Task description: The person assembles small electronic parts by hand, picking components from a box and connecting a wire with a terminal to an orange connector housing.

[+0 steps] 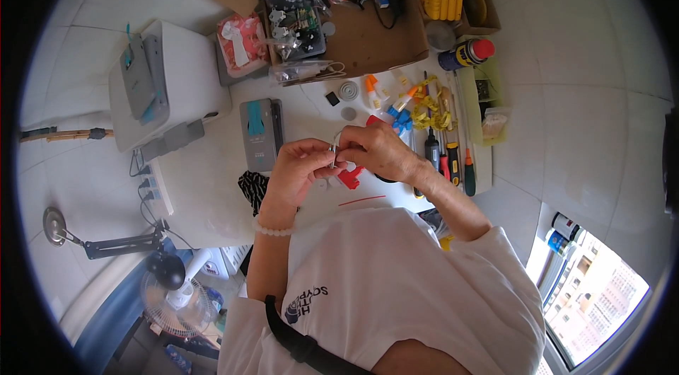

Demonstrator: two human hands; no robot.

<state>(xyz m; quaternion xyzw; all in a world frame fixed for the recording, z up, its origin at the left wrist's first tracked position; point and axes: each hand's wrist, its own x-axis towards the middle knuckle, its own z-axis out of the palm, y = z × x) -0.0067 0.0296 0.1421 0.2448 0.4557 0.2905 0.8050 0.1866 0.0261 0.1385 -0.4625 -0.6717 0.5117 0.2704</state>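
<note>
My left hand (300,166) is closed in a pinch on a small silvery piece (332,156), held upright above the white table. My right hand (382,152) meets it from the other side, thumb and fingers pinched together at the same spot. What exactly the right fingertips hold is hidden, though a thin white loop (337,136) shows above them. A red object (350,178) lies just below the hands, partly covered. A flat grey case with a teal strip (256,136) rests left of the hands, beside a black-and-white striped cloth (253,189).
Screwdrivers (453,163), a yellow tape measure (428,113) and orange-capped glue bottles (373,92) lie to the right. At the back stands a cardboard box (382,35) of parts. A spray can (467,54) lies far right; a white box (177,71) stands left.
</note>
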